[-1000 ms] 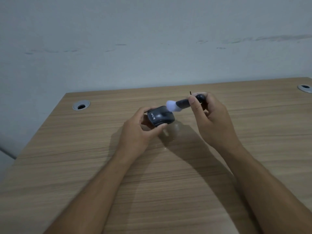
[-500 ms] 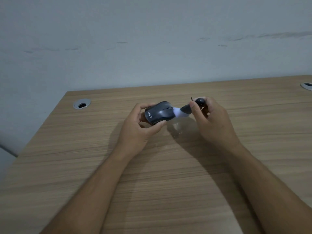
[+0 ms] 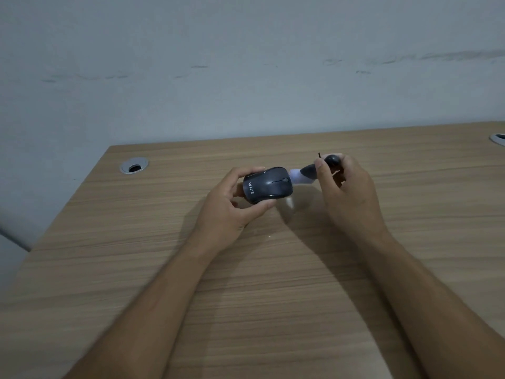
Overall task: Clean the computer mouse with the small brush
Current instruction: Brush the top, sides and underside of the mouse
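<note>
Left hand [image 3: 228, 207], grip wrapped round dark grey rounded plastic computer mouse [image 3: 267, 185], lifted clear of wood-grain desk [image 3: 273, 296]. Right hand [image 3: 347, 192] pinches small black-handled brush with white bristle tuft [image 3: 303, 175]. Since a second ago I see mouse turned top-up and tuft dropped from its top to front edge, now touching. I judge brushing mid-way, front seam next.

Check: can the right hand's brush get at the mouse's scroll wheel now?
Probably yes. The left hand grips only the sides of the mouse, leaving the wheel bare; the brush in the right hand sits beside it.
</note>
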